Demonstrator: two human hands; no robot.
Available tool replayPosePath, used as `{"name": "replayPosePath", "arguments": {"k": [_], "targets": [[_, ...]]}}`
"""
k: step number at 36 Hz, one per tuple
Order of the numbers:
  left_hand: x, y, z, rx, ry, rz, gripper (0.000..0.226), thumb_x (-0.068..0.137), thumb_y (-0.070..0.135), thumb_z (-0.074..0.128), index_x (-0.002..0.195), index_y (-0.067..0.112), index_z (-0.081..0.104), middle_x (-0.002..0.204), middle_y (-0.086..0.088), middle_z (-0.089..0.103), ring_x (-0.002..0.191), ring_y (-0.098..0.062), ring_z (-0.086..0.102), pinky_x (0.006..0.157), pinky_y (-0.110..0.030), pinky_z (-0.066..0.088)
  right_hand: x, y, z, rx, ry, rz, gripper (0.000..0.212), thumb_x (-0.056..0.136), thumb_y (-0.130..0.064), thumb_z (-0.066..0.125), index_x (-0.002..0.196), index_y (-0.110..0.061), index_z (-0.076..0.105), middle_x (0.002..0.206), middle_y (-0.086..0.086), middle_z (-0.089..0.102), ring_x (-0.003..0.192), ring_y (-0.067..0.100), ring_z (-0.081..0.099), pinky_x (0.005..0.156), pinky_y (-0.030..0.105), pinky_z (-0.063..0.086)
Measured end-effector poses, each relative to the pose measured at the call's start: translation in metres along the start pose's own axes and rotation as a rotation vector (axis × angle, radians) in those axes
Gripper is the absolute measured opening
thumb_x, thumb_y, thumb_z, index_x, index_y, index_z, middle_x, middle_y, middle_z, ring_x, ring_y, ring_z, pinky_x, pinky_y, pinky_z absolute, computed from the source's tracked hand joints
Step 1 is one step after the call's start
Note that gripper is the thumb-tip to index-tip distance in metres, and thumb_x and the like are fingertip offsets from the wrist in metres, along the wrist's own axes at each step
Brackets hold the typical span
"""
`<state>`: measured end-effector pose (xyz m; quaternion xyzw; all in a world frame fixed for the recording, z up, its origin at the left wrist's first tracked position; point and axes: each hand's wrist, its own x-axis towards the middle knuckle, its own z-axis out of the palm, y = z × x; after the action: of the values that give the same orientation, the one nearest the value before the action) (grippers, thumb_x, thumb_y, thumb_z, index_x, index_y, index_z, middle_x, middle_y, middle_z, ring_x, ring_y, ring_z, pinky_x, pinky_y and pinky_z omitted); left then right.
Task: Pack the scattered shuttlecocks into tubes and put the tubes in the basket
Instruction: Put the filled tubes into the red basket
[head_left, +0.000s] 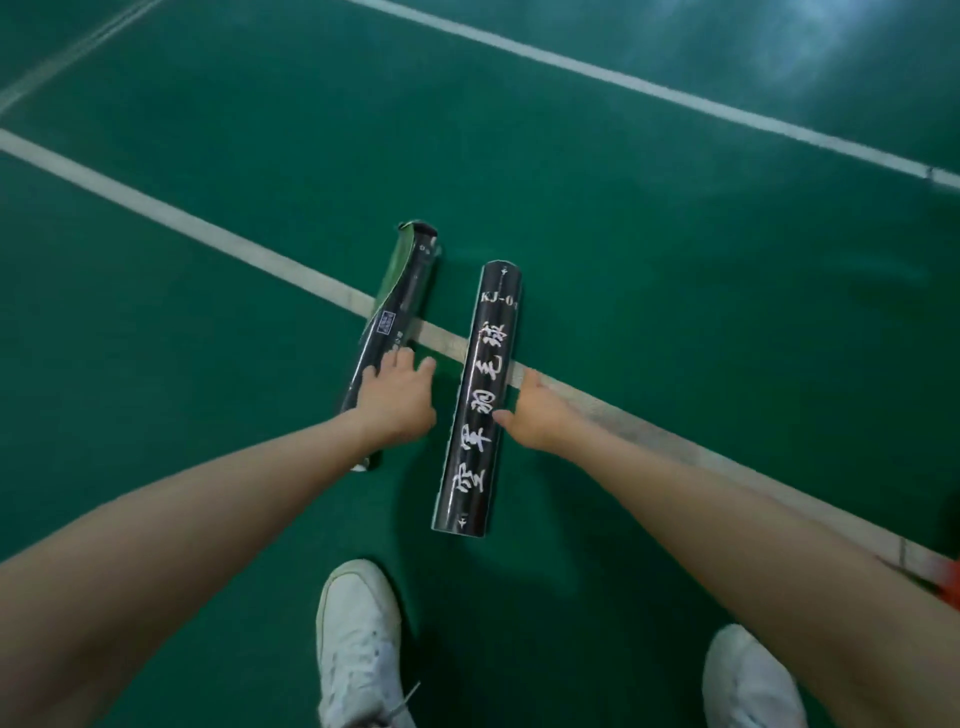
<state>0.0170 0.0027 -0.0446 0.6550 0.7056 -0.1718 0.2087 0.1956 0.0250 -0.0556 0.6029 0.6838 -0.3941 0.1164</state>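
Observation:
Two black shuttlecock tubes lie side by side on the green court floor. The left tube (402, 299) has a green stripe and small print; my left hand (397, 400) lies over its near half, fingers spread and touching it. The right tube (480, 400) carries large white characters; my right hand (530, 415) is against its right side, thumb on the tube's top, fingers reaching down beside it. No shuttlecocks or basket are in view.
A white court line (208, 231) runs diagonally under both tubes, and another line (675, 96) crosses the far right. My two white shoes (358, 644) (748, 680) stand near the bottom. An orange object (948, 579) shows at the right edge.

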Motion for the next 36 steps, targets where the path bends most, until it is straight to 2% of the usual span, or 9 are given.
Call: {"name": "replayPosePath", "arguments": {"k": [3, 7, 10, 13, 20, 23, 27, 29, 36], "targets": [[0.015, -0.023, 0.034, -0.185, 0.052, -0.204, 0.085, 0.085, 0.022, 0.060, 0.150, 0.018, 0.005, 0.152, -0.015, 0.008, 0.141, -0.037, 0.009, 0.115, -0.053, 0.016, 0.021, 0.002, 0.036, 0.165, -0.134, 0.122, 0.111, 0.087, -0.051, 0.060, 0.146, -0.008, -0.023, 0.154, 0.022, 0.020, 0.130, 0.037, 0.042, 0.104, 0.045, 0.041], [0.020, -0.041, 0.070, -0.393, 0.045, -0.437, 0.097, 0.086, 0.030, 0.065, 0.151, 0.021, -0.007, 0.154, -0.019, 0.005, 0.139, -0.041, 0.017, 0.113, -0.053, 0.019, 0.027, 0.000, 0.071, 0.360, -0.168, 0.151, 0.136, 0.069, -0.055, 0.077, 0.143, -0.020, -0.032, 0.154, 0.014, 0.021, 0.132, 0.033, 0.040, 0.106, 0.045, 0.040], [0.023, -0.054, 0.082, -0.561, 0.071, -0.534, 0.107, 0.077, 0.030, 0.077, 0.152, 0.023, 0.000, 0.147, -0.020, 0.030, 0.134, -0.039, 0.029, 0.110, -0.050, 0.027, 0.025, 0.000, 0.088, 0.509, -0.099, 0.149, 0.132, 0.069, -0.048, 0.080, 0.146, -0.025, -0.025, 0.149, 0.010, 0.030, 0.126, 0.029, 0.046, 0.104, 0.042, 0.041], [0.020, -0.060, 0.086, -0.824, -0.006, -0.630, 0.095, 0.066, 0.037, 0.085, 0.140, 0.011, 0.029, 0.134, -0.017, 0.049, 0.122, -0.038, 0.046, 0.103, -0.048, 0.040, 0.022, -0.002, 0.098, 0.614, -0.034, 0.187, 0.117, 0.075, -0.036, 0.076, 0.147, -0.027, -0.015, 0.141, 0.009, 0.038, 0.112, 0.026, 0.051, 0.097, 0.039, 0.046], [0.000, -0.027, 0.075, -1.071, 0.025, -0.494, 0.062, 0.071, 0.031, 0.079, 0.116, 0.006, 0.045, 0.105, -0.008, 0.058, 0.090, -0.024, 0.059, 0.075, -0.033, 0.051, 0.009, 0.007, 0.066, 0.671, 0.198, 0.125, 0.099, 0.076, -0.042, 0.066, 0.149, -0.036, 0.000, 0.128, 0.007, 0.048, 0.100, 0.024, 0.057, 0.087, 0.038, 0.048], [-0.010, -0.006, 0.045, -1.216, -0.011, -0.383, 0.036, 0.074, 0.028, 0.077, 0.090, 0.009, 0.051, 0.087, -0.008, 0.061, 0.068, -0.018, 0.057, 0.059, -0.026, 0.046, -0.006, 0.017, 0.033, 0.654, 0.303, 0.086, 0.091, 0.077, -0.047, 0.063, 0.150, -0.031, 0.011, 0.135, 0.000, 0.048, 0.107, 0.018, 0.053, 0.088, 0.034, 0.042], [-0.028, 0.032, -0.002, -1.231, -0.018, -0.245, 0.066, 0.054, 0.041, 0.080, 0.106, 0.011, 0.052, 0.098, -0.008, 0.065, 0.082, -0.025, 0.064, 0.077, -0.038, 0.055, -0.043, 0.028, -0.010, 0.713, 0.331, 0.078, 0.084, 0.084, -0.042, 0.063, 0.151, -0.031, 0.014, 0.129, -0.004, 0.055, 0.101, 0.017, 0.054, 0.088, 0.031, 0.042], [-0.036, 0.054, -0.027, -1.227, -0.014, -0.149, 0.064, 0.065, 0.034, 0.079, 0.116, 0.012, 0.047, 0.104, -0.009, 0.062, 0.088, -0.025, 0.064, 0.082, -0.039, 0.056, -0.064, 0.036, -0.033, 0.760, 0.360, 0.081, 0.083, 0.084, -0.040, 0.064, 0.151, -0.032, 0.015, 0.128, -0.005, 0.056, 0.100, 0.017, 0.054, 0.092, 0.030, 0.042], [-0.074, 0.145, -0.109, -1.274, -0.042, 0.025, 0.051, 0.076, 0.024, 0.075, 0.118, 0.011, 0.049, 0.092, -0.004, 0.060, 0.066, -0.016, 0.056, 0.058, -0.026, 0.046, -0.152, 0.094, -0.107, 0.806, 0.477, 0.088, 0.083, 0.081, -0.043, 0.064, 0.149, -0.040, 0.016, 0.126, -0.008, 0.056, 0.100, 0.019, 0.061, 0.095, 0.041, 0.048]]}}
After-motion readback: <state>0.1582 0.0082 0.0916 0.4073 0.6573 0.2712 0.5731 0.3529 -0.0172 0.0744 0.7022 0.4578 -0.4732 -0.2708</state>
